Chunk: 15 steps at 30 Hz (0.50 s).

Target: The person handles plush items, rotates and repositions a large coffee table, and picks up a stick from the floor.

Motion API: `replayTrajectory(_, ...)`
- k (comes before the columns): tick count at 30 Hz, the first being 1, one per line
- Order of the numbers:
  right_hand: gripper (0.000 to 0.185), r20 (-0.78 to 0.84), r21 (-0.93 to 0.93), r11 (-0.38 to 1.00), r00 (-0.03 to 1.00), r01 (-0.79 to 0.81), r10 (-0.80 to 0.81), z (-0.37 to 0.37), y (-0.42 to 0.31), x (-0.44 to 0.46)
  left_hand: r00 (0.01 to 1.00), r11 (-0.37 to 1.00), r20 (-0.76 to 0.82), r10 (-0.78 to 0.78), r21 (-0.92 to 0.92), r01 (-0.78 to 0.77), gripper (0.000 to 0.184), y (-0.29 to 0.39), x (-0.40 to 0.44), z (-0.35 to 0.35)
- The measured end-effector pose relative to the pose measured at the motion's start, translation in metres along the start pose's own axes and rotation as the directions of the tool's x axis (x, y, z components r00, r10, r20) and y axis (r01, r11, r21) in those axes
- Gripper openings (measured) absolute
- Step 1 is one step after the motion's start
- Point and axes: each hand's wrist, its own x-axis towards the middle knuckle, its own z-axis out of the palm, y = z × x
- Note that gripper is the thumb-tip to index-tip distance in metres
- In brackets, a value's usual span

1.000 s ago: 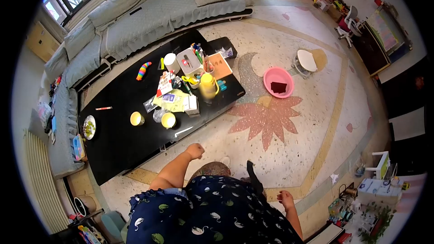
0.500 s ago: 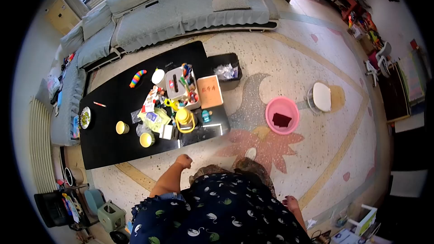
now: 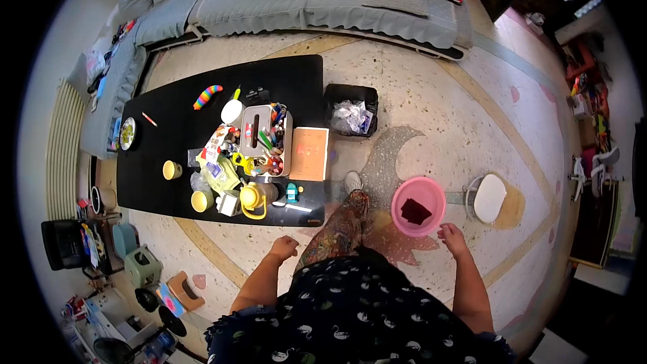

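Note:
My left hand (image 3: pixel 285 247) hangs by my thigh, just below the black table's front edge, with its fingers curled in and nothing visible in them. On the other side, my right hand (image 3: pixel 452 236) is loosely bent with fingers somewhat apart, holding nothing. It is nearest to a pink basin (image 3: pixel 438 216) on the floor, without touching it. Inside the basin lies a dark red-brown cloth-like piece (image 3: pixel 416 211). A stool with a white seat (image 3: pixel 490 199) stands to the basin's right.
The black table (image 3: pixel 151 192) carries cups, a yellow-lidded jug (image 3: pixel 254 197), a grey organiser box (image 3: pixel 252 136) and a brown board (image 3: pixel 309 154). Beside it stands a black bin (image 3: pixel 332 102) with plastic waste. A grey-blue sofa (image 3: pixel 323 10) runs along the back.
I have stepped forward, one foot now in front beside the basin. My right hand has swung up and forward towards the basin. The view has turned, so the bin shows more fully.

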Motion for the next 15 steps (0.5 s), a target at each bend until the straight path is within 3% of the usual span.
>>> replayTrajectory(3, 0.026, 0.128, -0.119, 0.990, 0.990, 0.070, -0.055, -0.002, -0.048, 0.039, 0.999, 0.998, -0.023, -0.028, 0.052, 0.029, 0.020, 0.017, 0.024, 0.002)
replayTrajectory(7, 0.026, 0.251, -0.271, 0.947, 0.963, 0.171, -0.102, -0.017, -0.079, 0.094, 0.997, 0.987, -0.054, -0.054, -0.151, 0.045, 0.018, 0.083, 0.013, -0.001)
replayTrajectory(9, 0.026, 0.223, -0.250, 0.958, 0.971, 0.140, -0.084, -0.025, -0.096, 0.113, 0.994, 0.957, -0.108, 0.008, -0.286, -0.039, 0.016, 0.094, 0.022, -0.002)
replayTrajectory(11, 0.025, 0.162, -0.183, 0.980, 0.986, 0.076, -0.046, -0.028, -0.120, 0.126, 0.992, 0.947, -0.125, -0.015, -0.320, -0.026, 0.016, 0.104, 0.023, -0.002)
replayTrajectory(15, 0.025, 0.223, -0.228, 0.968, 0.974, 0.102, -0.050, -0.032, -0.143, 0.147, 0.989, 0.928, -0.139, -0.041, -0.373, -0.014, 0.016, 0.108, 0.027, 0.001)
